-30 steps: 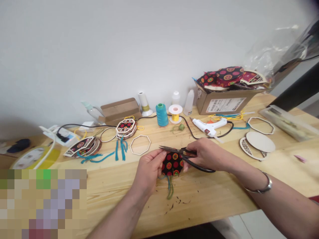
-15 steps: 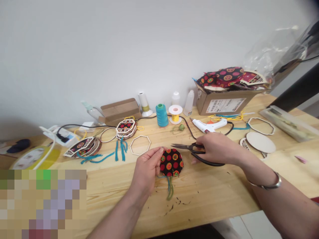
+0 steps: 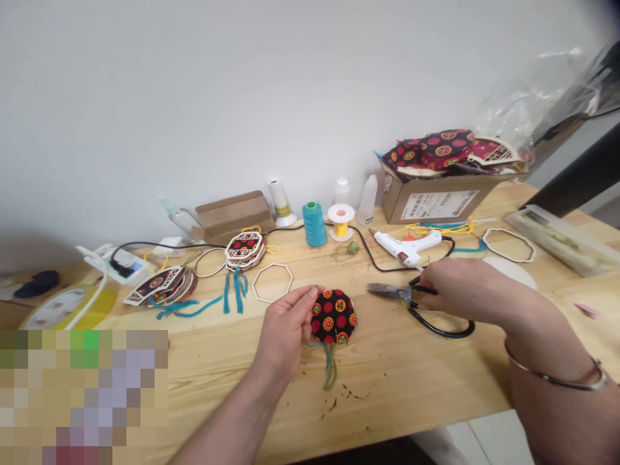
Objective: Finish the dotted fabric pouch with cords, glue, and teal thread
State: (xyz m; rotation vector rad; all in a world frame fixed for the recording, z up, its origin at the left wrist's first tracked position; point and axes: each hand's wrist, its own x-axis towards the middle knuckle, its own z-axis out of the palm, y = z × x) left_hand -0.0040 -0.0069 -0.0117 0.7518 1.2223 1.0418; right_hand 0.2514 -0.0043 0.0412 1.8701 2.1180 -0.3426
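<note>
Between the thumb and fingers of my left hand (image 3: 290,323) is the left edge of a fabric-covered disc (image 3: 334,316), black with red and orange round motifs. Green and teal cords (image 3: 330,368) hang from its lower edge. My right hand (image 3: 455,290) grips black-handled scissors (image 3: 390,292) to the right of the disc; the blades point left and stand apart from the fabric. One handle loop shows below the hand, while the fingers are partly hidden. Dark fabric scraps (image 3: 346,391) lie on the wood below the disc.
A white glue gun (image 3: 407,248) with a black cord lies behind my right hand. Teal thread (image 3: 314,226) and a yellow spool (image 3: 341,223) stand near the wall. A cardboard box (image 3: 431,197) holds patterned pieces. An octagonal frame (image 3: 272,283) lies left of the disc.
My right hand has moved right with the scissors, away from the disc. The scissors' blades now look closed together. My left hand and the disc have stayed in place.
</note>
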